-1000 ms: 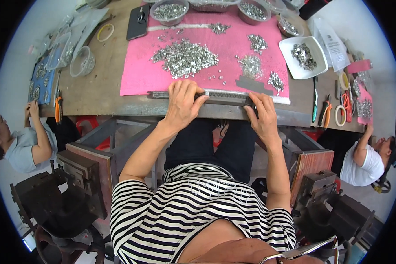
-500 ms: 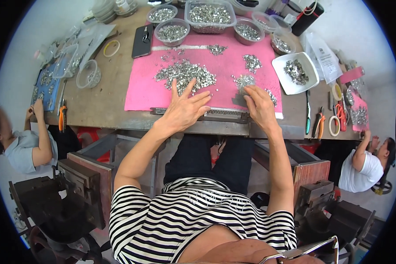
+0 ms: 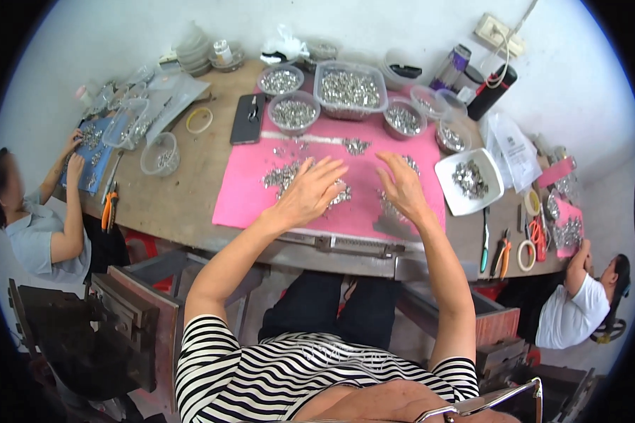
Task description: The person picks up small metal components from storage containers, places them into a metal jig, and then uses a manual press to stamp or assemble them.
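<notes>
I seem to be reaching, left hand (image 3: 307, 194) and right hand (image 3: 404, 189) spread near small silvery metal pieces (image 3: 278, 176); pinching any calls for closing in.

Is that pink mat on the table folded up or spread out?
Spread out: the pink mat lies flat on the table, with little heaps of silvery pieces across it.

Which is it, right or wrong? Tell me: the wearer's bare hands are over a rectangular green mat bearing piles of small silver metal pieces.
Wrong colour: the head view shows the rectangular mat is pink; the left hand, right hand and silver metal pieces are as stated.
</notes>
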Tool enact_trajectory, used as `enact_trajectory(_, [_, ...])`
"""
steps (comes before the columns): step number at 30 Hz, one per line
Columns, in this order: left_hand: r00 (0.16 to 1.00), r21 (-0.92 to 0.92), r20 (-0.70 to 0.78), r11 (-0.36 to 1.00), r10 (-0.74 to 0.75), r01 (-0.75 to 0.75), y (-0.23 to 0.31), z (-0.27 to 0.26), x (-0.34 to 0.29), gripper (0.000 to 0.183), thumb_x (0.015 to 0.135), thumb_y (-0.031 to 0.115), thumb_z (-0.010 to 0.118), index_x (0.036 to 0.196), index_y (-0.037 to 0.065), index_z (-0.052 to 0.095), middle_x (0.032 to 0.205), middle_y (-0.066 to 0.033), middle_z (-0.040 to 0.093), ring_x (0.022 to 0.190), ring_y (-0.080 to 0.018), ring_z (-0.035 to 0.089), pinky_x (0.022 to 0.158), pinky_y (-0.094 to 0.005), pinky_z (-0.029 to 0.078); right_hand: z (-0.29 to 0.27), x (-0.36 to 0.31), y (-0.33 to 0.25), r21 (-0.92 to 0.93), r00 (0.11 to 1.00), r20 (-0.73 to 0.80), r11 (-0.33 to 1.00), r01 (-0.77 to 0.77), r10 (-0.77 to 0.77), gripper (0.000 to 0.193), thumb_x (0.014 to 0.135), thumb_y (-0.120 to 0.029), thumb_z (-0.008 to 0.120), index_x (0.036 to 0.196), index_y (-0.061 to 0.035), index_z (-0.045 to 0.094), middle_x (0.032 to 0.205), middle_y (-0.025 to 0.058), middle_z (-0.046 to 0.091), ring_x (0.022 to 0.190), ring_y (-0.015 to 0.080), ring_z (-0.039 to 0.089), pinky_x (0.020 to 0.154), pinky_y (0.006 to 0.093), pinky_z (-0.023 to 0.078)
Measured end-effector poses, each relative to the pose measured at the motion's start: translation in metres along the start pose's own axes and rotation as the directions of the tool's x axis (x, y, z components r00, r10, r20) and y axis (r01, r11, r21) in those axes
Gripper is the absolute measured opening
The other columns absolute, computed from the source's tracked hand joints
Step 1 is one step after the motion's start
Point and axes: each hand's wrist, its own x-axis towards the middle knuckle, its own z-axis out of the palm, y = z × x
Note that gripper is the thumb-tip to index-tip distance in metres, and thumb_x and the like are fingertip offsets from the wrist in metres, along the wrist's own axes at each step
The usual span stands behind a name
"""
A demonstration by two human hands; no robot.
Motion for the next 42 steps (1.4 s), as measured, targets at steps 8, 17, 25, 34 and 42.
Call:
enact_trajectory(8, [0.963,-0.287,-0.105,0.934,-0.249,0.211,-0.103,0.01,0.182,0.05,0.09,0.018,0.068,0.135,-0.001,0.059,0.135,-0.0232,0.061,0.124,-0.0372,0.06,0.105,-0.0434,0.047,0.02,0.154,0.047,0.317,0.953,-0.18,0.931,-0.18,0.245,0.043,0.103,-0.033,0.056,0.123,0.0029,0.065,0.114,0.0231,0.07,0.106,0.034,0.068,0.094,0.0394,0.05])
enact_trajectory(17, [0.895,-0.028,0.116,0.9,-0.43,0.436,-0.14,0.06,0.239,0.056,0.075,0.015,0.071,0.129,-0.001,0.064,0.134,-0.0289,0.059,0.127,-0.0439,0.055,0.109,-0.0469,0.045,0.074,0.231,0.11,0.34,0.857,-0.087,0.823,-0.454,0.509,0.064,0.102,-0.05,0.051,0.122,0.0087,0.066,0.116,0.0275,0.07,0.114,0.035,0.066,0.098,0.0406,0.048])
enact_trajectory(25, [0.554,-0.962,0.157,0.0,-0.817,0.272,-0.134,0.075,0.252,0.03,0.103,0.018,0.053,0.116,-0.005,0.068,0.102,-0.0151,0.071,0.09,-0.0226,0.069,0.081,-0.036,0.055,0.107,0.242,0.098,0.905,0.62,-0.014,0.274,-0.326,0.784,0.042,0.105,-0.03,0.05,0.111,0.0063,0.071,0.113,0.0155,0.07,0.099,0.0242,0.066,0.089,0.037,0.05])
enact_trajectory(34, [0.487,-0.899,0.221,-0.37,-0.845,-0.235,-0.083,0.057,0.235,0.036,0.111,0.025,0.041,0.123,-0.001,0.063,0.113,-0.0143,0.067,0.102,-0.0244,0.067,0.092,-0.0393,0.058,0.078,0.211,0.034,0.994,0.611,-0.108,0.099,0.05,0.784,0.041,0.108,-0.029,0.048,0.115,0.0066,0.067,0.109,0.0159,0.069,0.098,0.0241,0.066,0.088,0.0374,0.056])
enact_trajectory(42, [0.52,-0.943,0.155,-0.283,-0.84,-0.176,0.024,0.058,0.141,0.034,0.109,0.028,0.049,0.115,0.0,0.068,0.099,-0.0063,0.069,0.088,-0.0152,0.066,0.078,-0.031,0.056,0.058,0.086,-0.029,0.989,0.595,-0.106,0.145,-0.019,0.797,0.043,0.108,-0.031,0.049,0.116,0.006,0.068,0.107,0.0139,0.07,0.099,0.021,0.065,0.091,0.034,0.053])
